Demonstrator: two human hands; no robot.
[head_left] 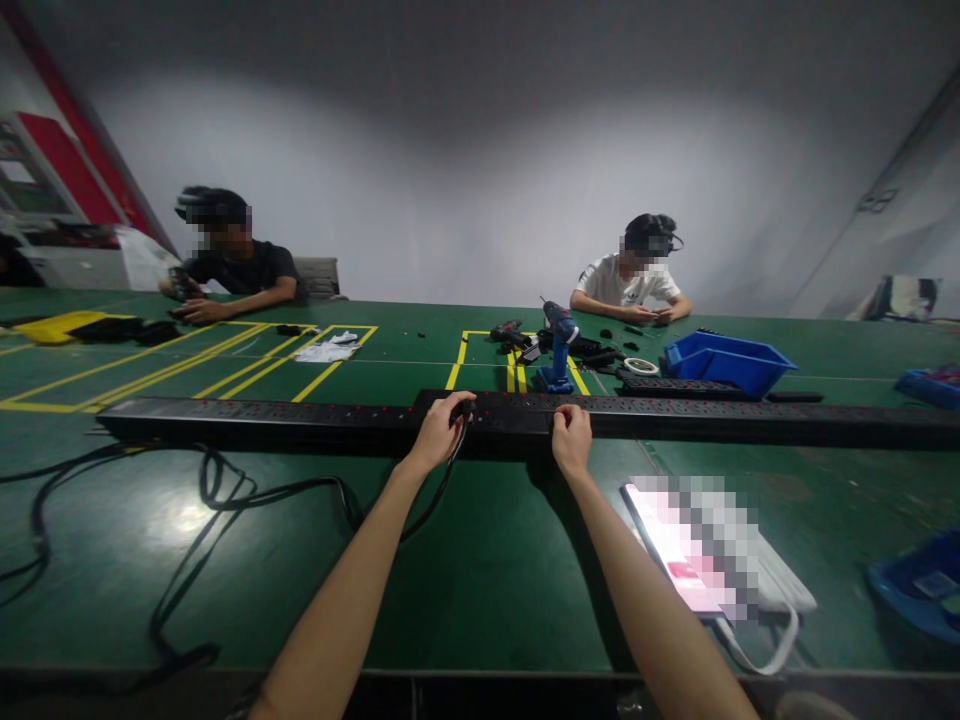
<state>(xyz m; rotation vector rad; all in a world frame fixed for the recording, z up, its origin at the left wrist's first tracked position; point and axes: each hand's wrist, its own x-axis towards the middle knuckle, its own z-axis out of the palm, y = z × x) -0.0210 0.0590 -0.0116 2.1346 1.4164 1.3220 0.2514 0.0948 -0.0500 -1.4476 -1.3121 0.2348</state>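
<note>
A long black power strip [262,418] with rows of sockets and small red marks lies across the green table. My left hand [444,430] is closed around a black plug [468,409] at the strip's middle section. From that plug a black cord [442,490] runs down toward the table. Whether the plug sits fully in a socket, I cannot tell. Farther right, my right hand [572,436] rests on the strip's near edge with its fingers curled against it. Any small thing under those fingers is hidden.
Black cable [285,490] lies looped at left. A lit phone [675,550] with a white cord is near my right forearm. Behind the strip stand a blue drill [559,345], a tape roll [640,367] and a blue bin [727,362]. Two people sit opposite.
</note>
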